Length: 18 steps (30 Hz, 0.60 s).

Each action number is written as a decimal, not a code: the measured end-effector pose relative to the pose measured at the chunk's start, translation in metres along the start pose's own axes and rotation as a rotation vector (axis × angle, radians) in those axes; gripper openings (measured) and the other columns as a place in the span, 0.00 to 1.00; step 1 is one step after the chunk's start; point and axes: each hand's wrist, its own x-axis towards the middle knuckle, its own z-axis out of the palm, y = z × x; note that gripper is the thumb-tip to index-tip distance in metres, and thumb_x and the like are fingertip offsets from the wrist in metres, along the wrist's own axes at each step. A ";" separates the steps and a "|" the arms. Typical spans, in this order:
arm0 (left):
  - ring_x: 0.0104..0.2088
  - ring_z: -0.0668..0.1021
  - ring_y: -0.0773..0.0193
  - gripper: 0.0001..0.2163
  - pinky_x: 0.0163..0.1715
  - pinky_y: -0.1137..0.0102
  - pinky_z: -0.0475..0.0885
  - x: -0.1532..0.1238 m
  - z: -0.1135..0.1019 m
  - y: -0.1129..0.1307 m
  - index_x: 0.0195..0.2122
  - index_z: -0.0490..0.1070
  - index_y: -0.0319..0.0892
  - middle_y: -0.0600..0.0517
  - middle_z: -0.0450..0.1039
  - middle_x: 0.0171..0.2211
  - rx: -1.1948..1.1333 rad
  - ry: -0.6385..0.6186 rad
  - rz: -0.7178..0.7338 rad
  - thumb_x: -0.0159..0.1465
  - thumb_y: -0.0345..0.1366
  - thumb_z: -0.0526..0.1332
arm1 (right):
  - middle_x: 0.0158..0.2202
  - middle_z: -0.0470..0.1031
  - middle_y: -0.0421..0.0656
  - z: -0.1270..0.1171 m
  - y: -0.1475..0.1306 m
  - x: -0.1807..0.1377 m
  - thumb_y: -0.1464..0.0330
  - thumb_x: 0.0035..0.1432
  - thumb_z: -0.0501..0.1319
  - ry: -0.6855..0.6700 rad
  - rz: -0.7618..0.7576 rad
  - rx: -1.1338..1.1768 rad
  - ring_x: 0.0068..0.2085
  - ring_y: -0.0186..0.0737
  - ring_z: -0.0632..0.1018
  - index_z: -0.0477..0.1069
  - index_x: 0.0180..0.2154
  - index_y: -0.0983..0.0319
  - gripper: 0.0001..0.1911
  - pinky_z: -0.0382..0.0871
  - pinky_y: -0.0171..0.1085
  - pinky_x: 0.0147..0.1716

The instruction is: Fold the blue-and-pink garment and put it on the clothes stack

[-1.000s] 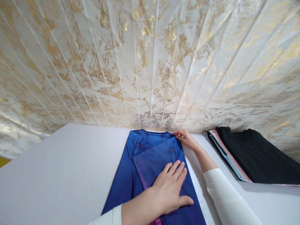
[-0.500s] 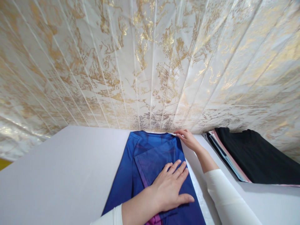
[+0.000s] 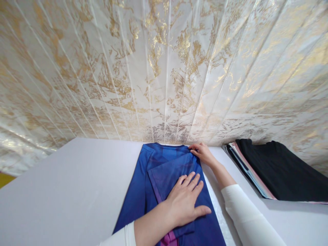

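Note:
A blue shirt (image 3: 133,191) lies on the white table, its collar edge toward the wall and one sleeve (image 3: 164,174) folded across its body. Purple cloth shows near the bottom of the fold. My left hand (image 3: 186,201) rests flat on the folded part, palm down and fingers spread. At the shirt's far right shoulder, my right hand (image 3: 202,152) has its thumb and fingers closed on the cloth at the corner. The lower end of the shirt runs out of view.
To the right lies a stack of folded clothes (image 3: 256,177) with a black shirt (image 3: 282,174) on top. The white table (image 3: 77,191) meets a wall covering (image 3: 164,68) with gold patterns along its far edge. Something clear and shiny (image 3: 217,212) lies beside the shirt.
My right hand has shifted slightly left, and its fingers have closed on the shirt's shoulder corner. My left hand stays spread on the cloth, nearly unmoved.

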 end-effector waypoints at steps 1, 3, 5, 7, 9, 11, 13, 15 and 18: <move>0.67 0.47 0.52 0.35 0.63 0.54 0.49 0.000 0.000 -0.001 0.66 0.51 0.38 0.43 0.44 0.68 -0.002 -0.006 -0.004 0.66 0.60 0.42 | 0.30 0.76 0.43 -0.001 -0.002 0.000 0.64 0.55 0.60 0.022 0.002 0.000 0.37 0.46 0.70 0.77 0.39 0.57 0.11 0.64 0.43 0.42; 0.67 0.46 0.52 0.37 0.63 0.54 0.49 0.001 -0.001 -0.006 0.67 0.47 0.37 0.42 0.39 0.68 -0.005 -0.006 -0.024 0.66 0.60 0.42 | 0.33 0.76 0.44 -0.004 -0.006 0.000 0.64 0.57 0.58 0.076 0.013 0.002 0.38 0.46 0.71 0.75 0.41 0.58 0.11 0.64 0.44 0.44; 0.67 0.46 0.52 0.37 0.63 0.54 0.49 0.002 -0.002 -0.012 0.67 0.45 0.36 0.41 0.37 0.68 0.003 0.011 -0.059 0.66 0.60 0.41 | 0.37 0.76 0.45 -0.009 -0.011 -0.004 0.64 0.60 0.54 0.126 0.036 0.012 0.39 0.45 0.72 0.73 0.44 0.58 0.13 0.65 0.45 0.45; 0.67 0.47 0.53 0.37 0.63 0.55 0.48 0.002 -0.002 -0.019 0.67 0.45 0.35 0.41 0.39 0.68 0.029 0.038 -0.103 0.67 0.60 0.40 | 0.39 0.76 0.46 -0.012 -0.016 -0.011 0.65 0.62 0.50 0.144 0.061 0.032 0.38 0.44 0.74 0.71 0.46 0.59 0.14 0.67 0.43 0.43; 0.67 0.48 0.54 0.36 0.63 0.55 0.48 0.002 -0.001 -0.025 0.67 0.46 0.35 0.41 0.41 0.68 0.068 0.055 -0.137 0.67 0.59 0.42 | 0.39 0.76 0.45 -0.012 -0.021 -0.021 0.67 0.62 0.49 0.130 0.082 0.054 0.36 0.41 0.76 0.69 0.47 0.58 0.15 0.70 0.40 0.40; 0.67 0.48 0.54 0.36 0.63 0.55 0.49 0.003 0.001 -0.029 0.67 0.47 0.35 0.41 0.43 0.68 0.107 0.069 -0.151 0.67 0.58 0.43 | 0.39 0.77 0.44 -0.009 -0.025 -0.032 0.69 0.60 0.50 0.110 0.100 0.071 0.36 0.40 0.78 0.67 0.48 0.58 0.15 0.71 0.39 0.38; 0.67 0.48 0.53 0.35 0.63 0.55 0.49 0.003 0.002 -0.030 0.66 0.49 0.36 0.42 0.44 0.67 0.140 0.083 -0.153 0.67 0.58 0.45 | 0.39 0.78 0.44 -0.006 -0.027 -0.040 0.71 0.58 0.51 0.097 0.116 0.082 0.37 0.40 0.79 0.67 0.48 0.58 0.16 0.72 0.39 0.39; 0.67 0.49 0.52 0.34 0.63 0.54 0.50 0.004 0.003 -0.029 0.66 0.52 0.37 0.41 0.45 0.67 0.167 0.102 -0.171 0.67 0.57 0.47 | 0.41 0.79 0.46 -0.007 -0.026 -0.045 0.71 0.58 0.51 0.099 0.135 0.087 0.40 0.41 0.80 0.68 0.47 0.58 0.15 0.72 0.40 0.41; 0.67 0.51 0.50 0.34 0.63 0.53 0.50 0.004 0.003 -0.027 0.65 0.55 0.37 0.40 0.47 0.67 0.196 0.127 -0.217 0.66 0.57 0.48 | 0.44 0.78 0.48 -0.015 -0.024 -0.046 0.70 0.60 0.49 0.134 0.167 0.085 0.45 0.43 0.79 0.68 0.46 0.59 0.15 0.71 0.42 0.45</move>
